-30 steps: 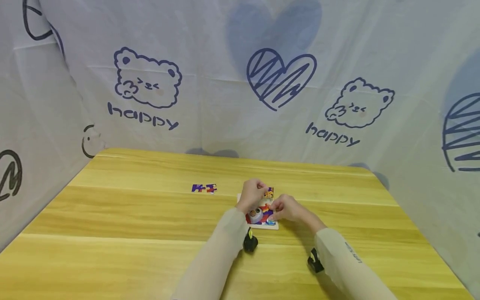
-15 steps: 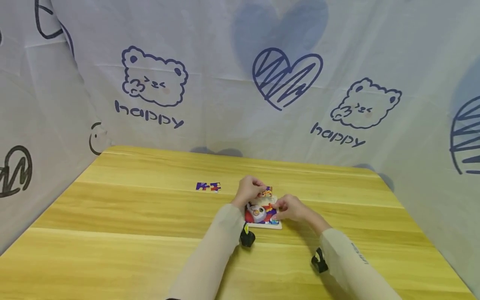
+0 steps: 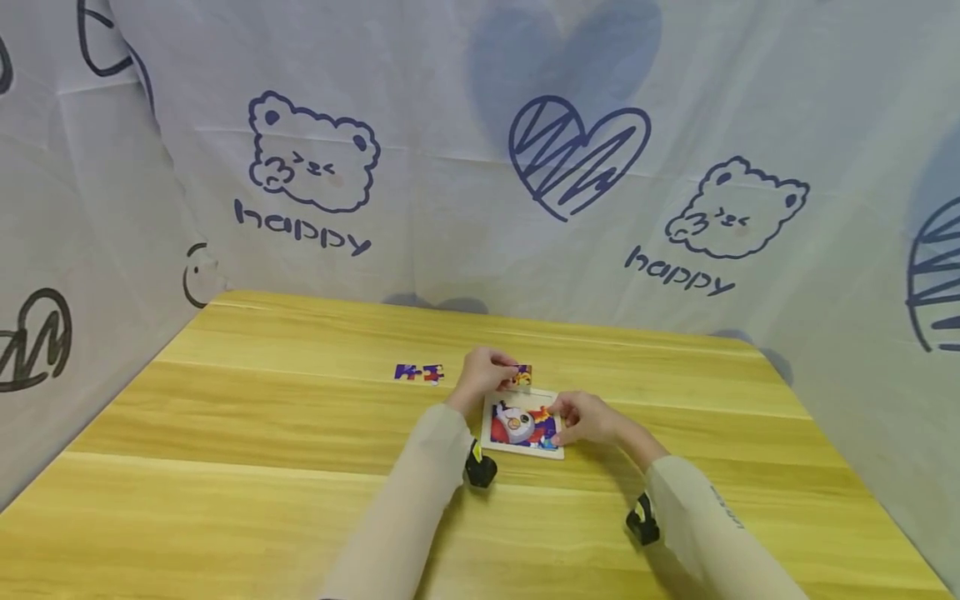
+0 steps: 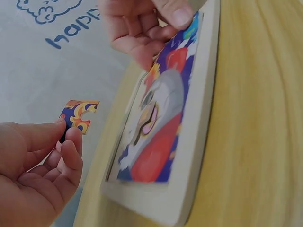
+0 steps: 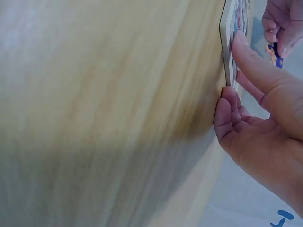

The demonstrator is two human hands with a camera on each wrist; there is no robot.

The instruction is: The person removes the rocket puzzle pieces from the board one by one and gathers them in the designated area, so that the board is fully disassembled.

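Observation:
My left hand [image 3: 483,372] pinches a jigsaw piece [image 3: 523,376], purple with yellow-orange swirls, between thumb and fingers. In the head view it is just beyond the puzzle tray [image 3: 522,451], and the left wrist view shows the piece apart from the tray. Inside the pale tray lies a partly filled cartoon picture [image 4: 163,113] with a white face, red and purple; a bare strip shows along the far side. My right hand [image 3: 592,418] holds the tray's right side, thumb [image 5: 255,61] on the picture by the near right corner and other fingers curled at the edge.
Two purple-and-red puzzle pieces, a left one [image 3: 406,372] and a right one [image 3: 432,373], lie close together left of the tray. The wood-grain table [image 3: 225,417] ends at a pale cloth [image 3: 442,233] printed with bears and hearts.
My left hand has moved left and away from the tray with the jigsaw piece, uncovering more of the tray. My right hand stays at the tray's right side.

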